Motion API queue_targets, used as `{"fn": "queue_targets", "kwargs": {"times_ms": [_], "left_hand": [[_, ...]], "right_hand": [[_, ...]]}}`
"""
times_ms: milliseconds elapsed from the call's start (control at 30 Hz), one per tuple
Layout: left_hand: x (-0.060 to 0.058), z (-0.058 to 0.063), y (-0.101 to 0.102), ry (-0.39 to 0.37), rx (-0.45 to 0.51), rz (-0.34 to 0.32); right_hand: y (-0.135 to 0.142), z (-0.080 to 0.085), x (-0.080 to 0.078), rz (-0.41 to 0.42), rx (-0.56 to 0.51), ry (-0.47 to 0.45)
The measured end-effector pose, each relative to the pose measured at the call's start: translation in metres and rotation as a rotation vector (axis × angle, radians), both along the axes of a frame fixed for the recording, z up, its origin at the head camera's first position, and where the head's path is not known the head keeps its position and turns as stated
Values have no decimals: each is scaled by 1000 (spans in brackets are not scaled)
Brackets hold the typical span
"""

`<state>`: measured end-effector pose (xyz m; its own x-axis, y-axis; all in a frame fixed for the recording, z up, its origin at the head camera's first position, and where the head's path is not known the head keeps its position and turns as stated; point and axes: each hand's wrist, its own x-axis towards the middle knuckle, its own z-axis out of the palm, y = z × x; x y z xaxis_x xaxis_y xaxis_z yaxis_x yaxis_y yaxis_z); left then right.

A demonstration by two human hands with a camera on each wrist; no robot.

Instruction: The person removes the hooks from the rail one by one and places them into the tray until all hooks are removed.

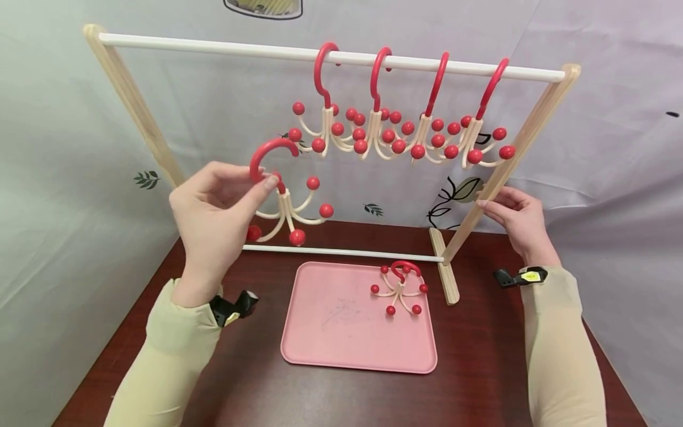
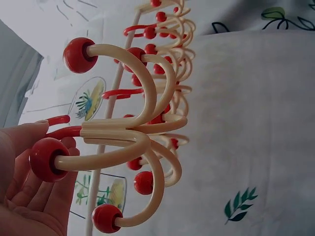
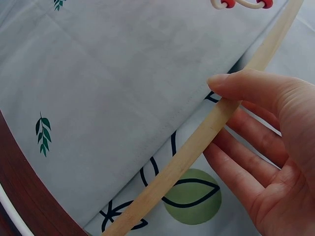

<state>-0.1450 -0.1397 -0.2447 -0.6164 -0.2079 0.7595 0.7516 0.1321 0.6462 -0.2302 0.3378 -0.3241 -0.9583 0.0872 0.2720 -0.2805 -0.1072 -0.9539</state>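
My left hand (image 1: 210, 216) pinches the red hook of a multi-arm hanger (image 1: 286, 204) between thumb and fingers, in front of the rack and below its top rail. The hanger's cream arms curve upward and end in red balls, seen close in the left wrist view (image 2: 106, 129). With the right hand (image 1: 525, 225) I grip the rack's right wooden post (image 1: 520, 148); in the right wrist view the thumb lies across the post (image 3: 182, 164) and the fingers reach behind it. Several matching hangers (image 1: 376, 121) hang along the right half of the white top rail (image 1: 213, 47).
A pink tray (image 1: 341, 332) lies on the dark red-brown table (image 1: 256, 379) before the rack, with another hanger (image 1: 400, 290) at its back right corner. Behind it runs a white lower bar (image 1: 341, 252). The right post stands on a wooden foot (image 1: 447, 279). Patterned cloth hangs behind.
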Motion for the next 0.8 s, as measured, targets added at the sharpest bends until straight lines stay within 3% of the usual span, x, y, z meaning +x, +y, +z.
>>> {"fn": "queue_targets", "kwargs": {"times_ms": [200,533,800], "left_hand": [[2,-29,9,-69,7,-80],[-6,-93,35,-288,-47,-246],[-11,-144,58,-474,-61,-279]], "right_hand": [[0,0,-1,-7,5,-1],[1,-2,-2,-14,17,2],[0,-3,-3,-9,-2,8]]}}
